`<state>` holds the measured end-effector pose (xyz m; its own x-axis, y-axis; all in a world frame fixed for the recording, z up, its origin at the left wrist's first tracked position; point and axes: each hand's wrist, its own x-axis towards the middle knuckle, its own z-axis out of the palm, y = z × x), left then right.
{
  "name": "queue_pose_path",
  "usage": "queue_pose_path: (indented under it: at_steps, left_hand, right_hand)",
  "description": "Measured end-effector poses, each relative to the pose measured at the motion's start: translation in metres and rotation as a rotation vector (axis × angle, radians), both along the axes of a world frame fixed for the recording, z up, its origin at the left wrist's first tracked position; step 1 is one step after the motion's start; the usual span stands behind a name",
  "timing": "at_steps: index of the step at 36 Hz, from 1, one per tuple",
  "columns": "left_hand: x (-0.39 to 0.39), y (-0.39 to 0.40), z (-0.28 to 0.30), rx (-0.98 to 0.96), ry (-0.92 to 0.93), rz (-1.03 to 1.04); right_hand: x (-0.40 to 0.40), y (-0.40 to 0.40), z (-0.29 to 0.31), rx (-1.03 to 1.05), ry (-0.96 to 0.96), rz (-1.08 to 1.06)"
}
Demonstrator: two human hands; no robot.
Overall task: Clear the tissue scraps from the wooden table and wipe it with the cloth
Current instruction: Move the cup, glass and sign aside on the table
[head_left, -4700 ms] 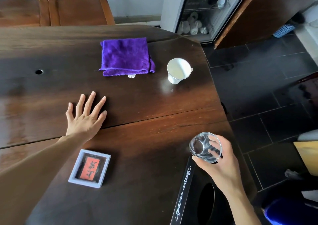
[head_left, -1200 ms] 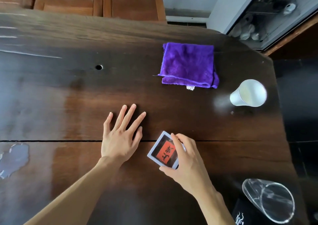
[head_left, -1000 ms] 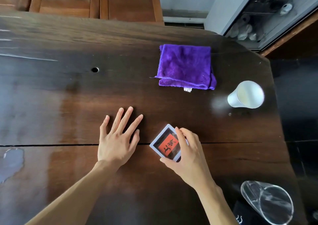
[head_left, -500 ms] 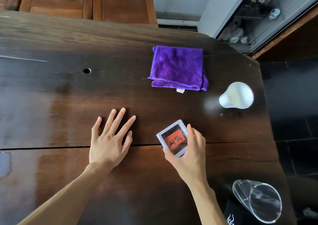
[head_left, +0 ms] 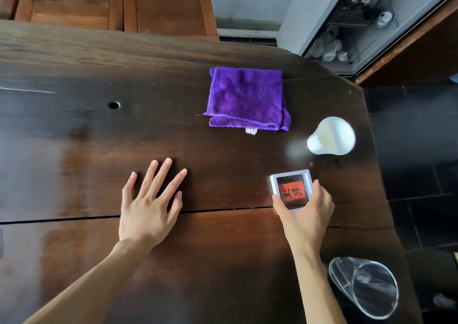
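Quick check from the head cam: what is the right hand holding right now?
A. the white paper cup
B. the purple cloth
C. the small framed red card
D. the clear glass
C: the right hand has its grip on the small framed red card, thumb and fingers on its edges, while the purple cloth, white paper cup and clear glass sit untouched.

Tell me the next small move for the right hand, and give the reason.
Probably set the small framed box down near the table's right edge, by the white cup, and let go. The right hand grips the box, the left hand lies flat on the wood, and the folded purple cloth lies untouched, so a hand must be freed before wiping.
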<state>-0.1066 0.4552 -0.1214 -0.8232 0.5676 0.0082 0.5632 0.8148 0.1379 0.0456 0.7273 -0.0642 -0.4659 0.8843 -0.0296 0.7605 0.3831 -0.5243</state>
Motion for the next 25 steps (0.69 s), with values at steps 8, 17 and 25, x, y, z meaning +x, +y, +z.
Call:
queue_pose_path:
  at_steps: [8, 17, 25]
  left_hand:
    - [0.000, 0.000, -0.001, 0.010, 0.008, -0.004]
    - [0.000, -0.001, -0.003, 0.003, 0.013, -0.001]
    - [0.000, -0.002, -0.003, -0.002, 0.014, -0.005]
  right_hand:
    - [0.003, -0.007, -0.003, -0.005, 0.001, -0.070]
    - [0.011, -0.010, -0.001, -0.064, -0.048, -0.063]
    - [0.024, -0.008, -0.002, -0.064, -0.043, -0.111]
